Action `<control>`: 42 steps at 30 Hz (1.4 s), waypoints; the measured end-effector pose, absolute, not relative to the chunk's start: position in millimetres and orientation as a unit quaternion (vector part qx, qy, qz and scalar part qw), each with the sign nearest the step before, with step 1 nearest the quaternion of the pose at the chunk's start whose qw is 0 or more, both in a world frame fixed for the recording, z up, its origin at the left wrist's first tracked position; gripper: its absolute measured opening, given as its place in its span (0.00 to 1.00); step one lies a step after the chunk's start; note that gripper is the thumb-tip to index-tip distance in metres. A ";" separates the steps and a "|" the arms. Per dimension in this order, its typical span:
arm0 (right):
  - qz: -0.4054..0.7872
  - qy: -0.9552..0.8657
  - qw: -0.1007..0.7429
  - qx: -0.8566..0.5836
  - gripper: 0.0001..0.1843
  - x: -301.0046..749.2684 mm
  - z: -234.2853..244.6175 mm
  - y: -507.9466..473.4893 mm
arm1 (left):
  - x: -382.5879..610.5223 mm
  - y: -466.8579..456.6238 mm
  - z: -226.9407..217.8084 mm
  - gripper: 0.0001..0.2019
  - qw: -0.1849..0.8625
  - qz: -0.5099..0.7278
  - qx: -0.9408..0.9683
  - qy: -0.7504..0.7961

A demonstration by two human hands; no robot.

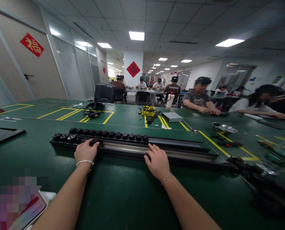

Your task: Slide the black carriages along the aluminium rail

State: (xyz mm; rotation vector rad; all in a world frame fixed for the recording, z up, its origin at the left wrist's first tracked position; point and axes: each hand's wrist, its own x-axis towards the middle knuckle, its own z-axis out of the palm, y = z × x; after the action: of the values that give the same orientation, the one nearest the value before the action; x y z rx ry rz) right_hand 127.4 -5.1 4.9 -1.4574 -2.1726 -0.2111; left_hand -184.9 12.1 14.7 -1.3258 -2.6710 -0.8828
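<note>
On the green table lie long black rails side by side. The nearer rail has a shiny metal channel, and several small black blocks sit at its left end. Behind it, a row of similar black blocks runs along the farther rail. My left hand pinches one small black block at the nearer rail, close to the left group. Farther right, my right hand rests on the nearer rail's edge with its fingers apart and nothing held.
A phone lies at front left and a dark panel at the left edge. Beyond the rails are a headset, a yellow box with cables and a metal bowl. A plastic bottle and black cables lie right. People sit at tables.
</note>
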 end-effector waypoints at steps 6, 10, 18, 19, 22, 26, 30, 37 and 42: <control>-0.078 -0.802 0.262 -0.531 0.15 127.4 3.9 -4.6 | -186.0 12.6 13.9 0.24 0.021 -0.280 -0.428 -0.859; -0.081 -0.801 0.262 -0.531 0.15 127.2 4.0 -4.2 | -187.2 12.9 12.6 0.24 0.025 -0.282 -0.432 -0.857; -0.083 -0.800 0.263 -0.532 0.15 126.6 3.4 -3.8 | -189.8 14.6 8.4 0.24 0.036 -0.296 -0.440 -0.847; -0.083 -0.801 0.264 -0.532 0.15 126.6 3.6 -3.8 | -190.2 14.9 8.0 0.24 0.035 -0.298 -0.440 -0.846; -0.082 -0.802 0.264 -0.530 0.15 126.6 4.5 -4.3 | -191.5 15.7 6.9 0.24 0.033 -0.305 -0.441 -0.843; -0.078 -0.802 0.266 -0.528 0.16 127.0 5.1 -4.6 | -192.4 15.9 5.4 0.24 0.036 -0.315 -0.444 -0.838; -0.079 -0.802 0.267 -0.529 0.16 127.1 5.3 -4.6 | -192.2 16.2 4.2 0.24 0.042 -0.315 -0.446 -0.837; -0.078 -0.803 0.264 -0.529 0.15 127.0 5.7 -4.9 | -193.2 17.5 2.5 0.24 0.041 -0.317 -0.450 -0.834; -0.084 -0.801 0.261 -0.531 0.16 127.0 4.9 -5.0 | -192.7 16.2 3.8 0.24 0.041 -0.317 -0.451 -0.833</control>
State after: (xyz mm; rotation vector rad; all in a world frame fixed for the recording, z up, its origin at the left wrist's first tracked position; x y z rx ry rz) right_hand 127.0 -5.0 4.9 -1.4381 -2.1692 -0.2270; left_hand -192.7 16.2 3.8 -1.3817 -2.5509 -0.9720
